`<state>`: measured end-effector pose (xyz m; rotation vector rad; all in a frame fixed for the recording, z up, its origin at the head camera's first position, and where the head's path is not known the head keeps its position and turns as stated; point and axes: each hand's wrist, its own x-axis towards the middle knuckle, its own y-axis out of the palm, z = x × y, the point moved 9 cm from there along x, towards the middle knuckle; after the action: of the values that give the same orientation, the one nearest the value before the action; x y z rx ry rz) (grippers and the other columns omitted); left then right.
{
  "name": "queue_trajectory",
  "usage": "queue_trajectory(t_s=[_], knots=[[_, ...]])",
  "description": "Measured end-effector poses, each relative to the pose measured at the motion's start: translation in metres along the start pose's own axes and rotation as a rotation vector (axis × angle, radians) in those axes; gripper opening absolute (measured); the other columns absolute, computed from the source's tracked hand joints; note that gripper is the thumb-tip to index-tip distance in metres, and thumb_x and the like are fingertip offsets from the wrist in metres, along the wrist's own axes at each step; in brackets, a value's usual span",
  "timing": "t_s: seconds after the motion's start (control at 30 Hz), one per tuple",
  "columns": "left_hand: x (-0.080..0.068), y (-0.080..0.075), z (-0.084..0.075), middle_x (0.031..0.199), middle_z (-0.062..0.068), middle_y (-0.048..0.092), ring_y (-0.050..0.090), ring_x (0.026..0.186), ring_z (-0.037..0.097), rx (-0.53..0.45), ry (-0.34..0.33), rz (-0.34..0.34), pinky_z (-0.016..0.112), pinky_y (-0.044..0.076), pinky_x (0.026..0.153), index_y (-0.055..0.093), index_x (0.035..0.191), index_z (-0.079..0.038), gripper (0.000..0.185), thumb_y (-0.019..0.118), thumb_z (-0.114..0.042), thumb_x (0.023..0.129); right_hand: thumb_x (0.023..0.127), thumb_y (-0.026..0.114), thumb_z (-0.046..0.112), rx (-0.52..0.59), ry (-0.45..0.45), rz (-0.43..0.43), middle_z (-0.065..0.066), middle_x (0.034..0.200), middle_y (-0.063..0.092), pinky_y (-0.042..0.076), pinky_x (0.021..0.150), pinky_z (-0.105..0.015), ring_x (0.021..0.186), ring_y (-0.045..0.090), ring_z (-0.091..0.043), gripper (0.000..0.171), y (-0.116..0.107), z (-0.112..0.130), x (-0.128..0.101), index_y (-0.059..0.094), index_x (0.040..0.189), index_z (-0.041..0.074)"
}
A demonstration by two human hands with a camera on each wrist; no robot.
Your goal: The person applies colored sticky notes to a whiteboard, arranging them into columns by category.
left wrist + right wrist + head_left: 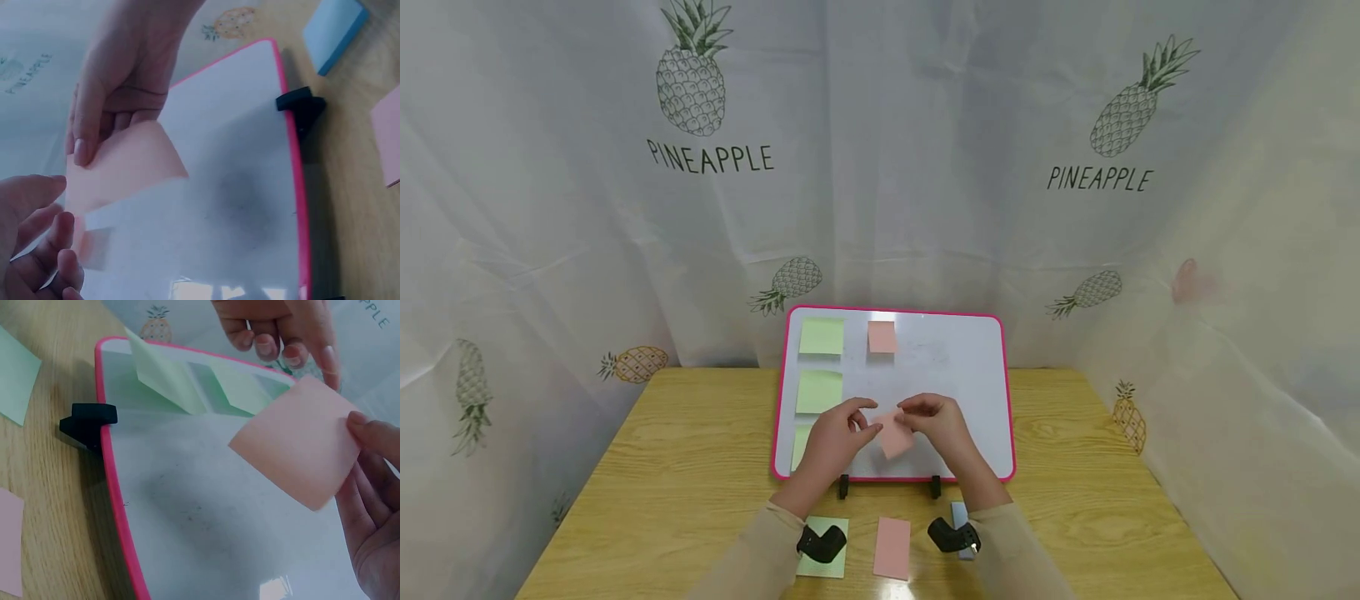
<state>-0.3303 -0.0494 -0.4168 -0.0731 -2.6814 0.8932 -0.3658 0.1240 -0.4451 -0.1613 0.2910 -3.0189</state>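
Observation:
My right hand (936,421) pinches a pink sticky note (895,435) by its edge between thumb and fingers, in front of the whiteboard (970,392). The note hangs at a tilt and bows slightly in the right wrist view. My left hand (844,433) is on the note's other side, its thumb tip right at the note's edge and its other fingers loosely bent. On the board, another pink note (882,337) sticks near the top. Down its left side runs a column of green notes (821,336), the lowest partly hidden by my left hand.
The pink-rimmed board leans on black stand feet (936,487) on the wooden table (700,467). In front lie a green note pad (831,569), a pink pad (892,548) and a blue pad (959,514) partly behind my right wrist. A pineapple-print curtain (910,167) hangs behind.

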Motion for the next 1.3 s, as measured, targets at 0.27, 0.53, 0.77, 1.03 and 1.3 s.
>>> queue_trajectory(t_s=[0.27, 0.53, 0.77, 1.03, 1.3], knots=[[0.016, -0.006, 0.002, 0.070, -0.008, 0.062, 0.056, 0.063, 0.009, -0.041, -0.041, -0.008, 0.029, 0.044, 0.054, 0.074, 0.092, -0.016, 0.006, 0.073, -0.020, 0.089, 0.083, 0.077, 0.009, 0.024, -0.083, -0.022, -0.006, 0.086, 0.071, 0.051, 0.066, -0.034, 0.072, 0.060, -0.019, 0.008, 0.002, 0.008, 0.010, 0.076, 0.087, 0.002], [0.023, -0.007, 0.012, 0.081, -0.002, 0.069, 0.060, 0.072, 0.015, -0.127, -0.104, -0.026, 0.031, 0.048, 0.061, 0.074, 0.104, -0.014, 0.016, 0.071, -0.023, 0.090, 0.085, 0.072, -0.002, 0.152, -0.080, 0.043, -0.016, 0.101, 0.071, 0.055, 0.078, -0.033, 0.090, 0.068, -0.023, 0.012, 0.005, 0.006, 0.018, 0.072, 0.095, -0.009], [0.035, 0.001, 0.028, 0.084, 0.000, 0.070, 0.063, 0.077, 0.014, -0.258, -0.167, -0.018, 0.032, 0.051, 0.068, 0.074, 0.107, -0.010, 0.020, 0.071, -0.020, 0.091, 0.086, 0.071, -0.003, 0.164, -0.094, 0.137, -0.023, 0.115, 0.065, 0.052, 0.087, -0.030, 0.107, 0.062, -0.021, 0.017, 0.012, 0.017, 0.016, 0.067, 0.097, -0.016], [0.047, 0.014, 0.041, 0.086, 0.005, 0.066, 0.065, 0.072, 0.016, -0.329, -0.257, 0.002, 0.032, 0.053, 0.067, 0.071, 0.113, -0.004, 0.028, 0.073, -0.009, 0.086, 0.086, 0.071, -0.002, 0.148, -0.098, 0.174, -0.024, 0.117, 0.063, 0.052, 0.088, -0.030, 0.106, 0.063, -0.023, 0.017, 0.017, 0.018, 0.022, 0.066, 0.095, -0.015], [0.053, 0.022, 0.050, 0.082, 0.007, 0.059, 0.057, 0.069, 0.016, -0.300, -0.324, 0.024, 0.028, 0.051, 0.062, 0.063, 0.129, -0.007, 0.045, 0.072, -0.004, 0.085, 0.083, 0.074, -0.003, 0.157, -0.072, 0.164, -0.017, 0.119, 0.064, 0.051, 0.089, -0.029, 0.106, 0.064, -0.021, 0.022, 0.019, -0.017, 0.043, 0.066, 0.102, -0.012]])
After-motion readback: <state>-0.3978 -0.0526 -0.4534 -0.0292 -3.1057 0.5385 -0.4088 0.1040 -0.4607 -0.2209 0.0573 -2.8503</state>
